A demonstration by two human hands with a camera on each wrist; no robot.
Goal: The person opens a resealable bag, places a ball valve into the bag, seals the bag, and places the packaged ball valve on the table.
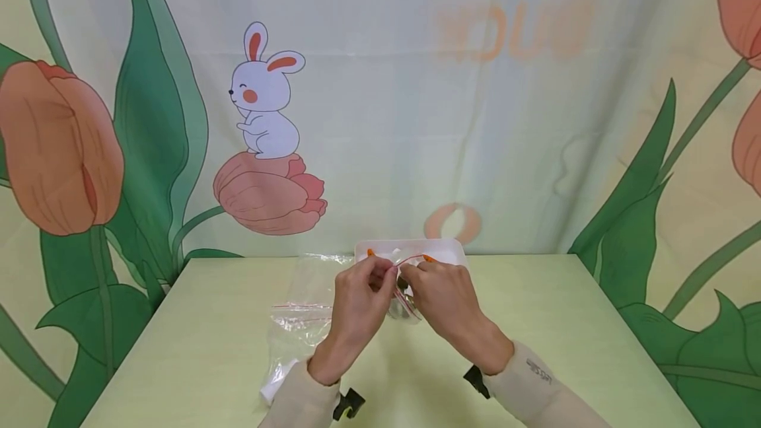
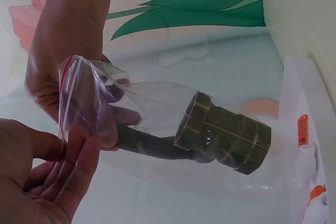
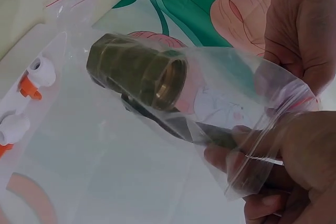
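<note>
Both hands hold a clear zip bag [image 2: 152, 95] with a red line along its mouth, raised over the front of a white tray. Inside the bag hangs a brass valve [image 3: 131, 72], a threaded hexagonal body with a dark lever handle [image 2: 152, 144]. My left hand [image 1: 362, 292] pinches the bag's zip edge between thumb and fingers. On the other side of the mouth, my right hand [image 1: 442, 296] grips the bag, its fingers [image 3: 223, 153] close to the end of the lever.
The white tray [image 1: 454, 253] stands at the table's far edge, holding white fittings [image 3: 42, 72] with orange handles. Left of my hands, more clear zip bags [image 1: 303, 283] lie on the table [image 1: 196, 349], with something white near the left sleeve. A printed curtain [image 1: 380, 117] hangs behind.
</note>
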